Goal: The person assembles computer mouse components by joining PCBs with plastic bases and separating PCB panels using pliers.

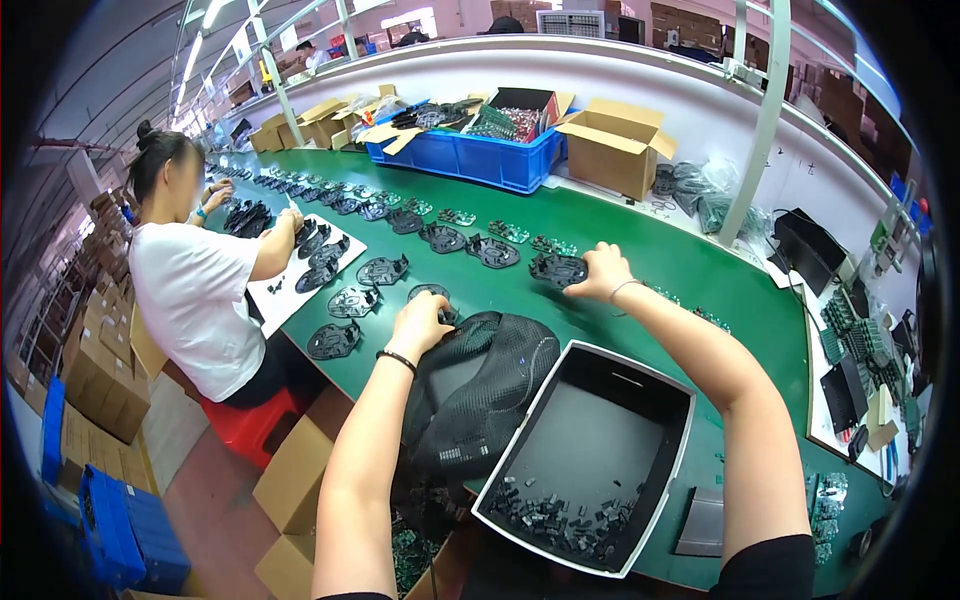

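Black plastic forms the ribbed shell at the centre of the view, its long axis running roughly left to right above or on the green tabletop; whether it touches that surface cannot be told. The right hand is the nearer one, with thumb and fingers pinched on the shell's right end, so that the body of the piece points left, away from the palm. The left hand, well apart from the right and closer to the wearer, has its fingers at a second shell; the hand hides part of this piece, and whether it is gripped cannot be told.

Containers: nearest the wearer, a black tray with a white rim lies tilted in view, small black pieces gathered toward its near end. Black mesh fabric lies just left of it. Farther off, a blue bin bears dark parts and green boards; beside it stands a cardboard carton, its contents hidden.
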A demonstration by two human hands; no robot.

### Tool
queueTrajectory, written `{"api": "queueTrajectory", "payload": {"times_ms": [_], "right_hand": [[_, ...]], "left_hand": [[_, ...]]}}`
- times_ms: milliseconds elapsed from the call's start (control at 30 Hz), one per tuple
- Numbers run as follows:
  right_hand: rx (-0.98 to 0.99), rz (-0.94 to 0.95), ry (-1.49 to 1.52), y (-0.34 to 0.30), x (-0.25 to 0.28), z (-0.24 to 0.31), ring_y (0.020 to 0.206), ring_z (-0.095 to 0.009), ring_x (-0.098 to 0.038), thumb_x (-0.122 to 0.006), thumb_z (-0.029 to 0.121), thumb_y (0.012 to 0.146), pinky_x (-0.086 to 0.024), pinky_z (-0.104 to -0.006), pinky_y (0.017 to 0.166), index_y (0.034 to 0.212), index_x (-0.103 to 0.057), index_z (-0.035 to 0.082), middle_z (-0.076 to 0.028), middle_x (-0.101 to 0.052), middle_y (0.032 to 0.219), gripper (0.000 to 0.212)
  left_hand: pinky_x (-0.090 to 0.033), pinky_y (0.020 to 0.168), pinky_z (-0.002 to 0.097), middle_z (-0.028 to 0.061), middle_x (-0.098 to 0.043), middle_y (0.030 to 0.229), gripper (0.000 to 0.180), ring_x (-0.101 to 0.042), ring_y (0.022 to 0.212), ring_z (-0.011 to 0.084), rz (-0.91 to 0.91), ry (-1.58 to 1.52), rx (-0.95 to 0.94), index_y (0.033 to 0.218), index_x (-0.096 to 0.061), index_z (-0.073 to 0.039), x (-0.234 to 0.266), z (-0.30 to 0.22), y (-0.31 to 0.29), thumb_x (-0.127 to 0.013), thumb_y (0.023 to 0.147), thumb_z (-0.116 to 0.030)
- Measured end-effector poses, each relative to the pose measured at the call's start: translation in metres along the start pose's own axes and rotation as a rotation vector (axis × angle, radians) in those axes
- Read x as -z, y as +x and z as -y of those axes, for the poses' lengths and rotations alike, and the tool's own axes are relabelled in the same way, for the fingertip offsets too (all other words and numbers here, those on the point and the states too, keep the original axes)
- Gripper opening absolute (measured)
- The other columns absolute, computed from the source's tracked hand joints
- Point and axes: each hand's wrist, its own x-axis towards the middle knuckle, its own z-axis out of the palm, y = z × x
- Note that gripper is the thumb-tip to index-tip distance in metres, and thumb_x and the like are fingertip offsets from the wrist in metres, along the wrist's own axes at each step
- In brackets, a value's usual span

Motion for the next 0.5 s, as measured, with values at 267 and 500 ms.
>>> {"api": "queueTrajectory", "payload": {"times_ms": [267, 500], "right_hand": [[-0.172, 0.123, 0.078, 0.036, -0.042, 0.031, 0.11, -0.032, -0.043, -0.077, 0.048, 0.054, -0.04, -0.0432, 0.091, 0.096, -0.064, 0.001, -0.016, -0.05, 0.114, 0.065], [-0.077, 0.043, 0.132, 0.035, -0.044, 0.018, 0.117, -0.038, -0.039, -0.077, 0.056, 0.052, -0.037, -0.0455, 0.095, 0.117, -0.053, 0.002, -0.021, -0.045, 0.124, 0.088]], "left_hand": [[-0.047, 0.075, 0.0388, 0.0114, -0.059, 0.093, 0.025, -0.058, 0.088, 0.0304, -0.04, 0.09, -0.027, 0.094, -0.064, -0.008, 0.008, -0.005, -0.017, -0.068, 0.07, -0.016], [-0.048, 0.071, 0.0382, 0.0098, -0.056, 0.085, 0.015, -0.058, 0.083, 0.0293, -0.35, 0.044, -0.173, 0.087, -0.062, -0.008, 0.045, -0.022, -0.042, -0.064, 0.073, -0.012]]}}
